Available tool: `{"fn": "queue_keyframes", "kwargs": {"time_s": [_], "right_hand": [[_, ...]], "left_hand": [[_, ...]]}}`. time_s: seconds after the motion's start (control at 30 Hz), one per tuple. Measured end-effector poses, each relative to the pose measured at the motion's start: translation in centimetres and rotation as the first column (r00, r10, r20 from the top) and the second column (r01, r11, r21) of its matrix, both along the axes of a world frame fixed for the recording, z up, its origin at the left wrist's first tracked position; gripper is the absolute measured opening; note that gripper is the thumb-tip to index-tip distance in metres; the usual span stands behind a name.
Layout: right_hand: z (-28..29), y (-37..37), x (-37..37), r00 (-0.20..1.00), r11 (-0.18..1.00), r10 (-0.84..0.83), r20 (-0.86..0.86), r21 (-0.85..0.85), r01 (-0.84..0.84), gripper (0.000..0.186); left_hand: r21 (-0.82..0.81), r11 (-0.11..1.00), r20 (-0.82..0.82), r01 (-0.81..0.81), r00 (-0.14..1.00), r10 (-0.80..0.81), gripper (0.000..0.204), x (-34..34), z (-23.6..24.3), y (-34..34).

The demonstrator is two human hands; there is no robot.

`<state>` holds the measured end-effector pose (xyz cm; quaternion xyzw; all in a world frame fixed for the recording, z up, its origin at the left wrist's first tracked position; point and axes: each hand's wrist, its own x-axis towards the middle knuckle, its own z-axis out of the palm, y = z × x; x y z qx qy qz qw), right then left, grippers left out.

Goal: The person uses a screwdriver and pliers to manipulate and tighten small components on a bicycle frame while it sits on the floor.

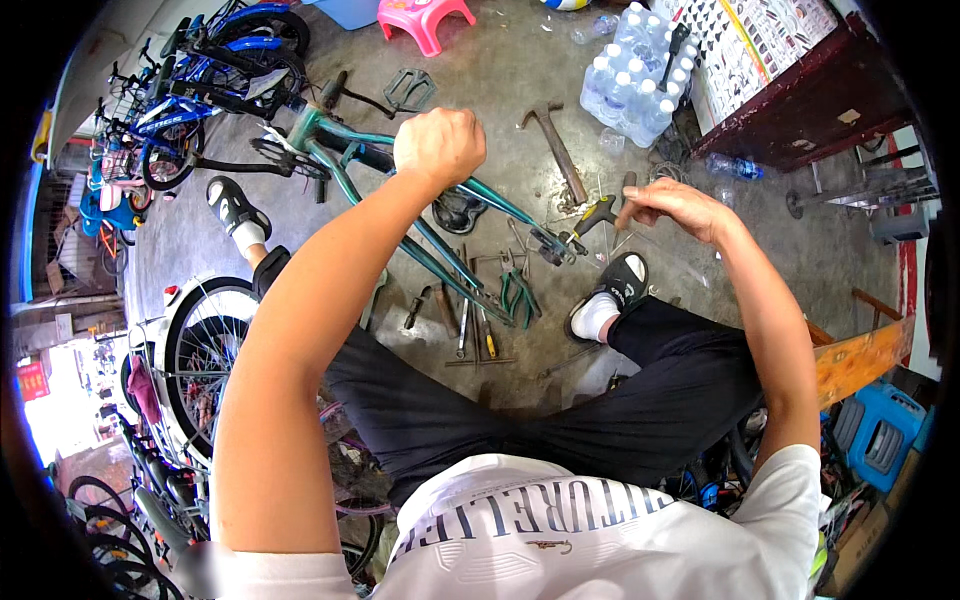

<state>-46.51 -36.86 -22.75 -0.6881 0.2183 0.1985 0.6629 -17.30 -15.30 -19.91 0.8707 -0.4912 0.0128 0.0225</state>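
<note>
The teal bicycle frame [500,204] lies on the concrete floor, its long axis slanting from the crank at upper left down to open ends at lower right, between the feet; the left hand [440,148] is clenched over its upper tube, though whether that grip wraps the tube is hidden; the right hand [668,207] grasps a brown handle [627,200], its grip to the right of the frame and apart from it; the frame's upper right end is nearer the right hand, its crank end nearer the left.
</note>
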Motion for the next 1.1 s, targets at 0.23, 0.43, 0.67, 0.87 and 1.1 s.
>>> {"fn": "queue_keyframes", "kwargs": {"time_s": [0.23, 0.43, 0.67, 0.87, 1.1], "right_hand": [[-8.6, 0.4, 1.3, 0.945, 0.966, 0.199, -0.259, -0.108, -0.233, 0.034], [-8.8, 1.2, 4.0, 0.968, 0.943, -0.101, -0.228, 0.289, 0.167, 0.051], [-6.2, 3.0, 5.5, 0.975, 0.98, -0.131, -0.178, 0.127, 0.154, 0.042], [-1.9, 2.4, 6.0, 0.944, 0.974, 0.179, 0.276, -0.186, -0.13, 0.025], [-2.6, 4.0, 2.4, 0.886, 0.848, 0.244, 0.394, -0.529, 0.002, 0.011]], "left_hand": [[0.0, 1.0, -0.012, 0.01, 1.0, -0.01, 0.035, -0.2, 0.0, -0.1], [0.034, 0.999, -0.019, -0.023, 1.0, 0.024, 0.035, -0.2, 0.4, -0.3], [0.066, 0.998, -0.004, -0.023, 1.0, 0.023, 0.037, -0.6, 0.9, -0.4], [0.073, 0.997, 0.008, -0.039, 0.999, 0.038, 0.037, -0.7, 0.9, -0.4], [0.109, 0.993, 0.041, -0.049, 0.998, 0.045, 0.035, -0.9, 1.1, -0.8]]}}
